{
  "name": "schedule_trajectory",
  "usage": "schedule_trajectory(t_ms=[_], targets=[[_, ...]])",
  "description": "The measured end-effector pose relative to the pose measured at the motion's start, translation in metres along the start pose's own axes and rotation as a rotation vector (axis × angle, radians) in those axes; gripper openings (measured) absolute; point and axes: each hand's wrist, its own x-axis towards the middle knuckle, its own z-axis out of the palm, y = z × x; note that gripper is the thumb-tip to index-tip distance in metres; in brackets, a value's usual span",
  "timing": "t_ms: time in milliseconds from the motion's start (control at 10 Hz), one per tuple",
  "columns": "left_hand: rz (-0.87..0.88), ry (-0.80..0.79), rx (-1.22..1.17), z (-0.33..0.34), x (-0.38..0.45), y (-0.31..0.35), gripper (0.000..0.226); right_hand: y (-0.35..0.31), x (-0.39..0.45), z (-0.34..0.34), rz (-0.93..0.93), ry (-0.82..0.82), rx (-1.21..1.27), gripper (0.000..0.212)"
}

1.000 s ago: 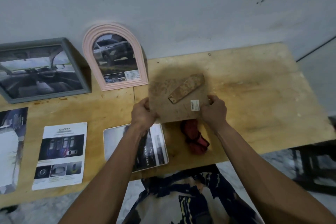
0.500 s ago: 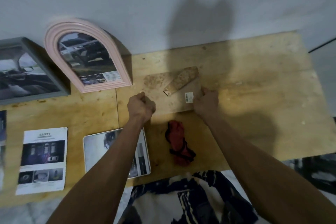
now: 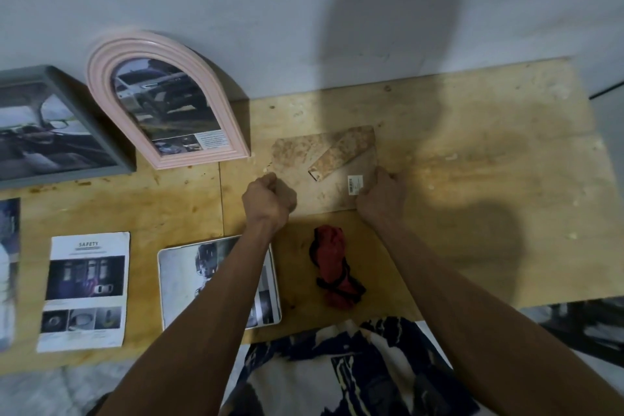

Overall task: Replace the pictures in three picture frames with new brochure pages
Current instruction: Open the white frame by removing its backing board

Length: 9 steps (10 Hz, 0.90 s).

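A picture frame (image 3: 314,176) lies face down on the wooden table (image 3: 472,179), its brown backing board and folding stand showing. My left hand (image 3: 268,201) is clenched at its near left corner; my right hand (image 3: 381,197) grips its near right edge by a white barcode sticker. A pink arched frame (image 3: 169,105) and a grey rectangular frame (image 3: 57,125), both with car pictures, lean against the wall at the left. A rounded brochure page (image 3: 189,284) lies under my left forearm. A "Safety" brochure page (image 3: 84,290) lies further left.
A crumpled red cloth (image 3: 334,267) lies between my forearms near the table's front edge. Another printed page (image 3: 8,273) is cut off by the left border. A grey wall (image 3: 304,10) rises behind the table. Dark furniture (image 3: 580,324) stands low right.
The face-down frame went from being held tilted above the table to lying flat on it, further from me. My view has shifted right, so the leaning frames sit further left.
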Motion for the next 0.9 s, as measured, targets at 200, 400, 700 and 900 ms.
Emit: schedule_trajectory(t_ms=[200,400,700,900], targets=[[0.169,-0.070,0.220,-0.016,-0.011,-0.008,0.048,-0.005,-0.011,0.004,0.002,0.028,-0.062,0.055],[0.238,0.006,0.149,-0.075,-0.030,-0.033,0.039,-0.024,-0.056,0.037,-0.209,0.099,-0.021,0.051],[0.340,0.120,0.484,-0.192,-0.035,-0.134,0.033,-0.046,-0.156,0.117,-0.366,0.019,-0.084,0.033],[0.373,0.042,0.638,-0.219,-0.036,-0.163,0.049,-0.037,-0.196,0.151,-0.302,-0.111,-0.050,0.056]])
